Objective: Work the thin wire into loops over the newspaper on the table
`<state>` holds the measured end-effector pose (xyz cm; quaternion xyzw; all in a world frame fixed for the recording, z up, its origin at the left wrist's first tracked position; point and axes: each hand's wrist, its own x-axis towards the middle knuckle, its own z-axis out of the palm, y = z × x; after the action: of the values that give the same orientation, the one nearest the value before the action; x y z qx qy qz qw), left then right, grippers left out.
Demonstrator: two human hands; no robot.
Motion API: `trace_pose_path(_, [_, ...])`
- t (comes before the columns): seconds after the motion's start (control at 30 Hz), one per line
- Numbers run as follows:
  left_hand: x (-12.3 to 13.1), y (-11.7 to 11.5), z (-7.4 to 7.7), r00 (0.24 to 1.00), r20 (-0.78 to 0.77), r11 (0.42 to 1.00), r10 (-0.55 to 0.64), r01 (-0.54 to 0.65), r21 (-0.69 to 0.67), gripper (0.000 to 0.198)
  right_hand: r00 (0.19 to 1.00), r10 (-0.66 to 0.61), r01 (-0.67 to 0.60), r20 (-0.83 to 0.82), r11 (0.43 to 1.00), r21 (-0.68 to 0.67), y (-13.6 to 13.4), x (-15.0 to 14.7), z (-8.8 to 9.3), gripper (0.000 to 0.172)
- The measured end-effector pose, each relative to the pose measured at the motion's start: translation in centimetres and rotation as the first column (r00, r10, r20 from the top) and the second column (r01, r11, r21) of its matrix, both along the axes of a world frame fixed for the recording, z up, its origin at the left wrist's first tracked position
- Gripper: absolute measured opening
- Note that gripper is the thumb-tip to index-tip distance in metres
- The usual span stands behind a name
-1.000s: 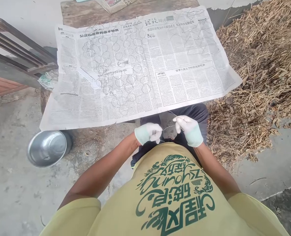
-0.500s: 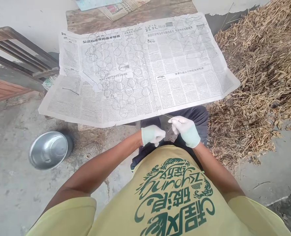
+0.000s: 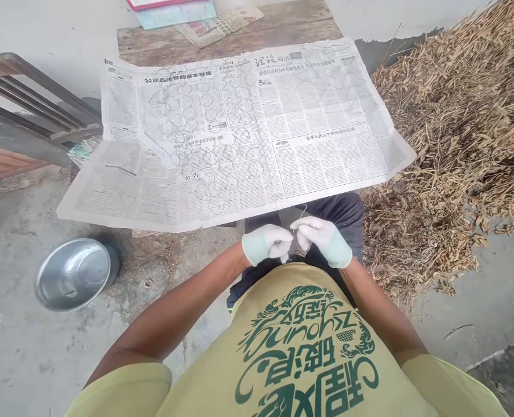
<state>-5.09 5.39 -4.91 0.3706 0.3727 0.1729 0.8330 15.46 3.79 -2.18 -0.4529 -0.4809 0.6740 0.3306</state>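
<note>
Both my hands wear white gloves and meet over my lap, just below the newspaper's near edge. My left hand (image 3: 266,244) is curled into a pinch on a thin wire (image 3: 302,211). My right hand (image 3: 321,238) pinches the same wire, fingertips almost touching the left hand's. A short end of the wire sticks up above my right fingers. On the spread newspaper (image 3: 326,150) lie several thin wire loops (image 3: 208,145) in rows, mostly on its left half. A white spoon-like tool (image 3: 161,152) lies among them.
A metal bowl (image 3: 73,281) stands on the concrete floor at the left. A heap of dry straw and pods (image 3: 456,145) fills the right side. Wooden slats (image 3: 31,104) lean at the far left. Books and papers (image 3: 182,14) lie on the wooden table behind the newspaper.
My hands have come together: a second ago they were apart with the wire stretched between them, now the fingertips nearly touch. The view has shifted slightly.
</note>
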Motion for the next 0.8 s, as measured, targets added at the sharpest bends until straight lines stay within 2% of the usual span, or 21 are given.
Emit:
trace_pose_path(0.03, [0.0, 0.0, 0.0, 0.999, 0.015, 0.998, -0.036, 0.037, -0.044, 0.047, 1.0, -0.003, 0.003, -0.005, 1.0, 0.002, 0.0, 0.0, -0.1, 0.025])
trace_pose_path(0.13, [0.0, 0.1, 0.2, 0.999, 0.041, 0.994, -0.036, 0.04, -0.099, 0.047, 1.0, -0.001, 0.001, -0.026, 1.0, 0.008, 0.0, 0.1, -0.4, 0.024])
trace_pose_path(0.33, [0.1, 0.2, 0.3, 0.993, 0.061, 0.977, -0.106, 0.115, -0.178, 0.049, 0.994, 0.063, -0.062, -0.085, 0.998, 0.016, -0.2, 0.3, -0.6, 0.036])
trace_pose_path(0.57, [-0.1, 0.2, 1.0, 0.961, -0.074, 0.961, -0.265, 0.256, -0.107, 0.049, 0.987, 0.157, -0.153, -0.035, 0.983, 0.101, -0.6, 0.8, 0.1, 0.044])
trace_pose_path(0.7, [-1.0, 0.7, 1.5, 0.958, -0.108, 0.963, -0.264, 0.256, -0.083, 0.049, 0.99, 0.104, -0.095, -0.098, 0.992, 0.088, -1.3, 1.1, -1.3, 0.042])
trace_pose_path(0.8, [-1.6, 1.1, 1.6, 0.976, -0.068, 0.979, -0.204, 0.203, -0.035, 0.051, 0.977, 0.03, -0.022, -0.211, 0.999, 0.042, -1.8, 1.1, -2.8, 0.038])
